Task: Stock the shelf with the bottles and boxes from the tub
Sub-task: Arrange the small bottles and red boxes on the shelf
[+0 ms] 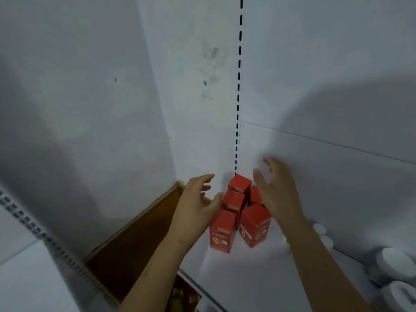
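Observation:
Several red boxes (234, 212) stand upright in two rows on the white shelf (258, 278), running back toward the rear panel. My left hand (195, 203) is at their left side, fingers spread and relaxed, thumb touching the second box. My right hand (276, 190) hovers at their right side with fingers spread, holding nothing. White bottles (396, 264) with round caps stand on the shelf at the far right. The tub is out of view.
A slotted black upright (238, 86) runs down the white back panel behind the boxes. A brown wooden panel (139, 239) sits left of the shelf. A perforated rail (45, 239) crosses the lower left. Dark items (182, 296) lie below the shelf edge.

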The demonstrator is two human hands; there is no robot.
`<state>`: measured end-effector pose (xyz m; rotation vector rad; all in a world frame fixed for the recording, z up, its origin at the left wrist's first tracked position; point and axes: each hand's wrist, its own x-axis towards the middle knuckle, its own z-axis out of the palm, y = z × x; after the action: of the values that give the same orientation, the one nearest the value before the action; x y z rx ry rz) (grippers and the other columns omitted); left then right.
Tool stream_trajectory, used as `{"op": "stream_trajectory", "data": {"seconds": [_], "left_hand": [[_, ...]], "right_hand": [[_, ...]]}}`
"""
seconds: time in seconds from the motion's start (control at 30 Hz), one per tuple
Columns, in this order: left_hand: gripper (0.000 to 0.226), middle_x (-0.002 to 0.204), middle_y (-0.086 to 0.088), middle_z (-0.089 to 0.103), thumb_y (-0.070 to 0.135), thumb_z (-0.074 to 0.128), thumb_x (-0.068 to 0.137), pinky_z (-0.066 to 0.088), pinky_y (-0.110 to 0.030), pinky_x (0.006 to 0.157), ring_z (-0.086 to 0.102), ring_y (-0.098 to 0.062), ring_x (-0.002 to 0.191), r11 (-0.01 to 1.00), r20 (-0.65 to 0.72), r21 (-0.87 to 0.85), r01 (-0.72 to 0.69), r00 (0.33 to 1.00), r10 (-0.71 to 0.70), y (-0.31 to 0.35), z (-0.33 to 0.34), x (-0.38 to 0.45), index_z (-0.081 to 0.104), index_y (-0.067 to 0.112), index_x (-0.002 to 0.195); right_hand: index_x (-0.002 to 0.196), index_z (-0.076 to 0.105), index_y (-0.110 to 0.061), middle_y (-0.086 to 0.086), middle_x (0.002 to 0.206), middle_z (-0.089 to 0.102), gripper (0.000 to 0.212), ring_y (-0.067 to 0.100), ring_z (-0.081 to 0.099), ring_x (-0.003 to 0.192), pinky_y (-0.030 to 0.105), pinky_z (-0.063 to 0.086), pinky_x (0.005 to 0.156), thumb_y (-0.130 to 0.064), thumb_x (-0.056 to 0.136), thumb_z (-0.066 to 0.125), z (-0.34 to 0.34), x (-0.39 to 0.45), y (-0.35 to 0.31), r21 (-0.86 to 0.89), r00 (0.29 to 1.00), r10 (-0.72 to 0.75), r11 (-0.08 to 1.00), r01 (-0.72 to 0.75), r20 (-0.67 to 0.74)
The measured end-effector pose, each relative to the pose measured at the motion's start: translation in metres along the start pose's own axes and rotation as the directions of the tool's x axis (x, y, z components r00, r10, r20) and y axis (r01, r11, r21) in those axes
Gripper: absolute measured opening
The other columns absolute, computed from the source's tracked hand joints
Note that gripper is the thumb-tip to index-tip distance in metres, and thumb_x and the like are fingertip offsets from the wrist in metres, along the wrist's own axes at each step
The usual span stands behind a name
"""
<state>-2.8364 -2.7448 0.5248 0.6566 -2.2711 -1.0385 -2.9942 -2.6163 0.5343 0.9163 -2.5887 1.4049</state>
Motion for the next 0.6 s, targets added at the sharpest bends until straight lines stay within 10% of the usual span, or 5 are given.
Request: {"op": "stream_trajectory", "data": {"seconds": [0.33,0.6], "left_hand": [[0.060,0.135,-0.003,0.055,0.042,0.066,0.089,0.044,-0.024,0.087,0.057,-0.015,0.113,0.997,0.418,0.057,0.059,0.905,-0.078,-0.034,0.051,0.115,0.046,0.016,0.140],[0.021,0.077,0.008,0.058,0.025,0.067,0.088,0.046,-0.020,0.064,0.058,-0.008,0.073,0.996,0.609,0.082,0.031,0.789,-0.075,-0.030,0.075,0.128,0.052,0.025,0.073]], "right_hand": [[0.123,0.054,-0.013,0.005,0.124,0.054,0.049,0.023,0.057,0.109,0.036,0.049,0.086,-0.048,0.089,0.060,0.040,0.002,0.022,-0.331,0.952,0.306,0.898,-0.289,-0.002],[0.096,0.047,-0.013,0.007,0.103,0.059,0.031,0.028,0.059,0.099,0.030,0.038,0.069,-0.036,0.086,0.065,0.046,0.009,0.008,-0.457,0.924,0.382,0.820,-0.343,-0.008]]}}
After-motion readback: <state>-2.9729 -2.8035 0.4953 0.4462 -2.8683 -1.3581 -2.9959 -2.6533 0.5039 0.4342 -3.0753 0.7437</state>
